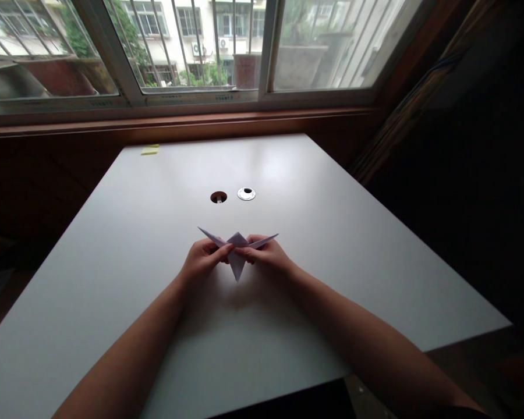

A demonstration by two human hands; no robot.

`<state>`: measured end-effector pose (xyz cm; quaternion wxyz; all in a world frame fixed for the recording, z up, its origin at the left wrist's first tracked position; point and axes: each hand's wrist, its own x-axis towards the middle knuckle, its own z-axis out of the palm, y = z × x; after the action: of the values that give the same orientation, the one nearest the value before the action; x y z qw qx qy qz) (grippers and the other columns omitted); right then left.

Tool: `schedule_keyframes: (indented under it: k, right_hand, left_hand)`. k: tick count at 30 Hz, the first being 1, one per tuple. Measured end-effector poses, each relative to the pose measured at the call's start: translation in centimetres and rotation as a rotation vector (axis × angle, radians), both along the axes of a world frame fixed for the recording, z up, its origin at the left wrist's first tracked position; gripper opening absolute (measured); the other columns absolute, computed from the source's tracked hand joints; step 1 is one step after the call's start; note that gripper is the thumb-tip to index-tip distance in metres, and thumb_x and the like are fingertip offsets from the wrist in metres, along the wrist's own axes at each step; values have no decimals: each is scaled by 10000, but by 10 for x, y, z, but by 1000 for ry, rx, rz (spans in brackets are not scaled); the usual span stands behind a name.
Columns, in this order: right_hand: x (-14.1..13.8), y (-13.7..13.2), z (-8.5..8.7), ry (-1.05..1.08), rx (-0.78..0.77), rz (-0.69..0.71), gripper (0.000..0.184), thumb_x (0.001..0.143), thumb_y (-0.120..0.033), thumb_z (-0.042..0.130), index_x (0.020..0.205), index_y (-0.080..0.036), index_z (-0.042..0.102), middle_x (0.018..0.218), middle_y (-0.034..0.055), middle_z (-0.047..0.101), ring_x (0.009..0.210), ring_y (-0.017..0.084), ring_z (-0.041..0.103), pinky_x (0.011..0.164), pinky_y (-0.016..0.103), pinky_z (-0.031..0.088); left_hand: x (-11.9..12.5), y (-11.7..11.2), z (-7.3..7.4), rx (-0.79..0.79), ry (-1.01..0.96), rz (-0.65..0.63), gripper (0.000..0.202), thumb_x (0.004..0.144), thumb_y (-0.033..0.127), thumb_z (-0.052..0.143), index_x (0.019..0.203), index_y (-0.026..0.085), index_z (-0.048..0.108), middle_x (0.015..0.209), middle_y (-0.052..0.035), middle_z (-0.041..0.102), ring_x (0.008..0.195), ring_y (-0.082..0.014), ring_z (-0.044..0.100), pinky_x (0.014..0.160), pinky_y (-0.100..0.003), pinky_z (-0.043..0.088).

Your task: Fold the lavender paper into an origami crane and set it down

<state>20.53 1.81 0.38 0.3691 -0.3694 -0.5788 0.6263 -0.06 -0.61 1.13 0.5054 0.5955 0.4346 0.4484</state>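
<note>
Pale lilac, the folded paper (237, 269) sits at the middle of my feed, held over the white table (353, 250), with a soft shadow on the near side of it; it looks raised, though I cannot tell whether its lowest tip touches. Two slender flaps spread outward, a small peak stands between them, and a broader point hangs towards me. At the paper's left, the left hand (201, 256) is closed on it in a pinch, thumb across the front; at its right, the right hand (273, 254) pinches it likewise, and the two thumbs nearly meet over the middle. I take this double pinch, so near the centre, as a way of pressing the layers together and holding both sides even while leaving the flaps free. Just beyond the paper and a little to its left I see a round hole (219, 196) in the table, presumably for cables; almost straight beyond the paper lies a round cap (246, 196), which looks sized for that opening. Well beyond the paper and to its left are yellow strips (149, 150) by the table's far edge. Farthest out is the window (201, 100), whose daylight probably explains the table's position.
</note>
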Motion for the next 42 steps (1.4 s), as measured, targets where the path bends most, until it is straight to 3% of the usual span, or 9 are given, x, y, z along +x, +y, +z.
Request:
schedule_keyframes:
  k: [6,10,15,19,25,30,35,42]
  right_hand:
    - [-3,-3,3,63,-47,-26,352,707,-463,801,686,-161,622,557,-34,559,532,100,490,523,228,331]
    - [-1,-1,5,49,-1,-18,372,704,-487,798,672,-163,619,574,-23,576,556,114,516,552,242,372]
    - [-1,1,3,-19,311,-108,300,790,-453,757,707,-175,677,713,11,616,655,133,567,616,266,425]
    - [2,-4,7,2,561,-175,177,814,-398,765,857,-227,757,864,33,618,760,152,613,697,300,494]
    - [10,-11,16,-78,780,-220,107,874,-320,714,960,-294,772,935,48,615,864,182,613,740,341,517]
    - [10,-11,22,-124,940,-252,106,862,-264,727,943,-311,777,868,40,640,820,184,587,709,345,501]
    - [9,-12,24,-140,977,-233,96,861,-262,723,916,-319,777,840,40,653,794,186,570,690,345,494]
    - [10,-13,21,-138,876,-180,114,867,-304,718,967,-312,772,915,56,641,845,193,611,738,358,528]
  left_hand:
    - [1,-1,0,39,13,13,313,836,425,729,783,117,731,724,-61,661,680,-168,631,621,-253,509]
    - [2,-2,1,65,8,21,284,844,402,728,764,130,732,692,-46,651,666,-155,616,611,-241,488]
    - [0,-1,3,223,61,87,187,844,335,745,781,159,743,752,-48,676,720,-158,629,669,-259,490]
    - [-2,-4,6,428,103,96,86,845,263,750,912,214,772,920,-68,686,838,-180,660,759,-304,528]
    - [-1,-8,8,711,160,150,199,824,166,761,999,261,761,958,-65,653,881,-182,630,762,-332,517]
    - [0,-9,10,809,209,133,191,834,185,754,1007,265,749,952,-62,684,873,-188,606,765,-352,501]
    - [1,-11,17,826,243,115,218,826,181,760,1009,301,758,922,-54,701,849,-194,596,742,-354,497]
    - [0,-12,17,803,237,136,184,813,201,775,966,303,767,892,-55,710,821,-200,590,717,-360,494]
